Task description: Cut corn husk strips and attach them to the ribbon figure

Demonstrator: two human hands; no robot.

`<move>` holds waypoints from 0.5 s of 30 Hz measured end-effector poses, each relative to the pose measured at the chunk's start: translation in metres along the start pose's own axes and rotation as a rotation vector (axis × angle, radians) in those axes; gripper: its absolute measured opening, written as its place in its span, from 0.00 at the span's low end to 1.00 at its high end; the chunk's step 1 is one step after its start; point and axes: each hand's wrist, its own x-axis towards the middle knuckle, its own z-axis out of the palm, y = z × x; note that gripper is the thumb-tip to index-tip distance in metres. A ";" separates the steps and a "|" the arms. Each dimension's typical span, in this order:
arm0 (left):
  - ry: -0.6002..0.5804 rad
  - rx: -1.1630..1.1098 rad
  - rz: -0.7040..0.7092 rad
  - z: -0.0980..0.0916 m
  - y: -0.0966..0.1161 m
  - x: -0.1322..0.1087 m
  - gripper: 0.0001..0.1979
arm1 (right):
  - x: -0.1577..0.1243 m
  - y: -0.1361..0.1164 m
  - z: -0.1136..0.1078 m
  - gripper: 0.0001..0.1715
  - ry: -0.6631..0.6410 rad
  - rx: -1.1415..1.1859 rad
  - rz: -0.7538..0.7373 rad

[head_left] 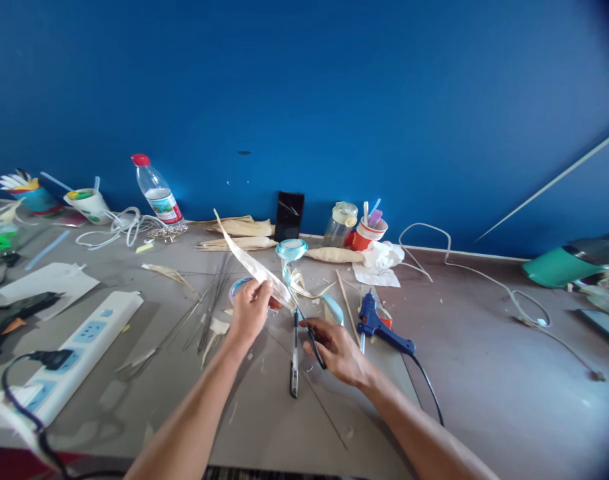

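My left hand (253,312) pinches a long, pale corn husk strip (247,263), its pointed tip rising up and to the left. My right hand (337,350) grips black-handled scissors (315,345), whose thin blades reach the husk's lower end; whether they are open is too fine to tell. Just below, a pen (294,367) lies on the table. Beyond my hands is a light-blue roll of ribbon or tape (291,249). Another blue roll (239,288) is partly hidden behind my left hand.
A blue glue gun (382,327) lies right of my right hand. Thin wires (212,307) and husk scraps are at left, near a white power strip (79,347). Along the wall stand a bottle (157,190), phone (289,215), jar (340,223) and paper cups (369,232).
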 end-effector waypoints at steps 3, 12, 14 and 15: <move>-0.004 -0.002 -0.008 0.000 0.000 0.000 0.13 | 0.001 0.002 0.001 0.19 0.003 0.024 0.008; 0.000 0.014 -0.020 0.000 0.004 0.000 0.13 | 0.001 0.002 0.001 0.21 -0.003 0.024 0.003; 0.000 0.013 -0.020 0.000 0.003 0.000 0.13 | 0.001 0.004 0.001 0.22 -0.008 0.035 0.007; -0.002 0.012 -0.017 0.000 0.003 0.000 0.13 | 0.002 0.005 0.002 0.22 -0.009 0.039 0.014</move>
